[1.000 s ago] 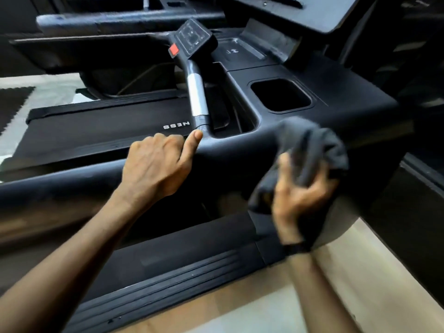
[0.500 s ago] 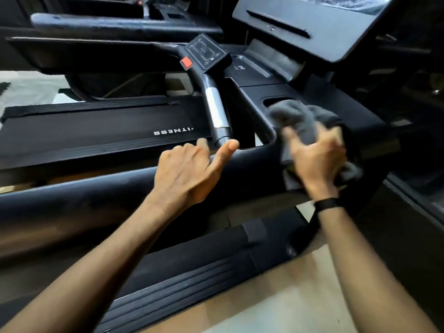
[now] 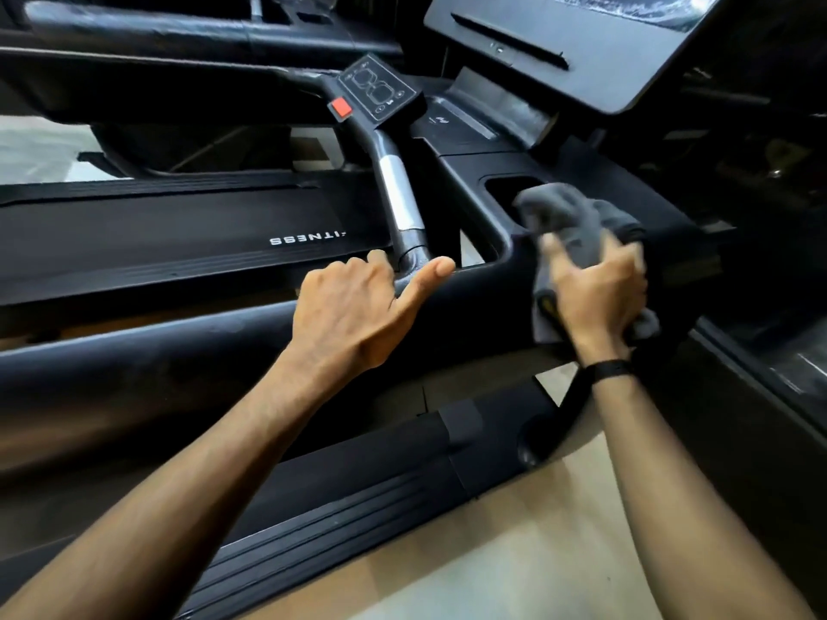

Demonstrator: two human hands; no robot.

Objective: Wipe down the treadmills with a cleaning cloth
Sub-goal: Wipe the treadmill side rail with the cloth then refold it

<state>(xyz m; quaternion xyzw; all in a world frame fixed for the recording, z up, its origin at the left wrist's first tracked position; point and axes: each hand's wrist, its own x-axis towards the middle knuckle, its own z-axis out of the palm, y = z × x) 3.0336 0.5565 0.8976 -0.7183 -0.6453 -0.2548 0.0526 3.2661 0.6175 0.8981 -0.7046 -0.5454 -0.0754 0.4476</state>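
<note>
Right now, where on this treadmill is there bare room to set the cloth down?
The running belt left of the silver grip lies bare. The flat console ledge below the display panel is bare too. The cup recess is crowded: the right hand holds the grey cloth there.

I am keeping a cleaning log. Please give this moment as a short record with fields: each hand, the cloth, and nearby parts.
left hand: rests on the black side rail, thumb out
right hand: grips the cloth
cloth: grey, bunched, at the cup holder edge
red button: on the handlebar, untouched
</note>
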